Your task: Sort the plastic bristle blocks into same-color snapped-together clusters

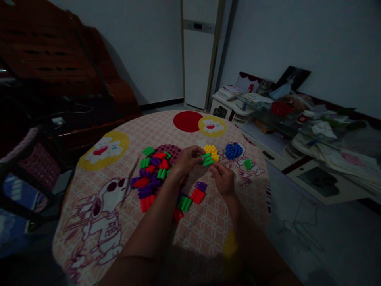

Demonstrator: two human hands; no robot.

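Over the middle of the table, a green ribbed plastic block (207, 160) is held up between both hands. My left hand (190, 158) pinches its left side, and the fingertips of my right hand (222, 176) are closed at its lower right edge. Just behind it is a cluster of yellow beads or small balls (213, 151). To the left of my left forearm lies a loose pile of red, green and purple blocks (150, 171), partly hidden by that arm. A red block (197, 196), a purple block (201, 186) and a green block (184, 203) lie between my forearms.
The round table has a patterned cloth (208, 222). A blue bead cluster (233, 150) and a small green block (248, 164) lie to the right. A cluttered glass-topped cabinet (268, 107) stands beyond, a wooden bench (59, 71) back left, and a chair (32, 171) at the left.
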